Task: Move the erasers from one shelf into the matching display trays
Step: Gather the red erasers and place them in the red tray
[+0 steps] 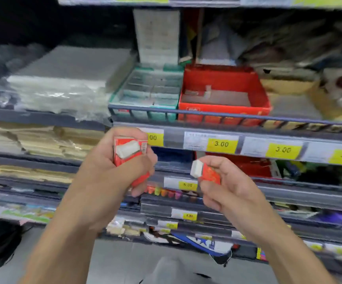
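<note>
Left hand (pixel 125 160): fingers curled round a stack of red-sleeved erasers (pixel 128 154), near, left of centre.
Right hand (pixel 217 185): pinching a single red-sleeved eraser (pixel 206 171), white end pointing left.
Price labels (pixel 221 144): yellow, on the rail just beyond the hands.
Red tray (pixel 223 111): farther, nearly bare, on the shelf above.
Green tray (pixel 145 111): touching its left side.

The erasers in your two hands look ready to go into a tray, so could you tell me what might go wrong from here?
The left hand grips several red-sleeved erasers at once, so one could slip out. The right hand holds one eraser. The green tray sits beside the red tray, so a red one could land in the wrong tray.
</note>
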Action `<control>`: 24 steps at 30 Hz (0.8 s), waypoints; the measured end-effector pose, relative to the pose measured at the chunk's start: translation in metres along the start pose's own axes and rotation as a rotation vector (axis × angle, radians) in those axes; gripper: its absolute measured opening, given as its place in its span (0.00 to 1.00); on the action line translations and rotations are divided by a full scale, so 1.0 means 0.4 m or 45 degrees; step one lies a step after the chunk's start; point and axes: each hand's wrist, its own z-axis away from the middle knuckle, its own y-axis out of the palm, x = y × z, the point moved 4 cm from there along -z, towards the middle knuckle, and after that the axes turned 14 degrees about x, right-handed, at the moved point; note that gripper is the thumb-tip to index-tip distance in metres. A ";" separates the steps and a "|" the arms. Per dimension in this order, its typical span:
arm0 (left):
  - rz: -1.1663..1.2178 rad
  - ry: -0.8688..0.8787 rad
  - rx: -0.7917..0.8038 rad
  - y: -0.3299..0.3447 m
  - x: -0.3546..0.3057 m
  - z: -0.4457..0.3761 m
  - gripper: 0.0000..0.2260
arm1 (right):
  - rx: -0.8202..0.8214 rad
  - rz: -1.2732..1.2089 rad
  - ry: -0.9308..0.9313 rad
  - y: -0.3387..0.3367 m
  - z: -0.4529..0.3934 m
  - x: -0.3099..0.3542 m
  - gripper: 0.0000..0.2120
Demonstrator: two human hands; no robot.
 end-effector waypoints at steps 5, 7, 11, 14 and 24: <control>-0.048 0.113 0.166 0.046 -0.080 -0.073 0.14 | -0.162 0.282 -0.106 -0.005 0.049 0.160 0.12; -0.065 0.158 0.191 0.055 -0.108 -0.095 0.13 | -0.246 0.374 -0.158 -0.016 0.050 0.228 0.11; -0.066 0.215 0.173 0.059 -0.142 -0.134 0.13 | -0.344 0.648 -0.258 -0.057 0.013 0.358 0.12; -0.069 0.215 0.148 0.057 -0.151 -0.158 0.13 | -0.385 1.038 -0.160 -0.103 -0.041 0.418 0.10; -0.069 0.160 0.123 0.037 -0.148 -0.176 0.14 | -0.252 1.925 0.467 -0.199 -0.225 0.438 0.13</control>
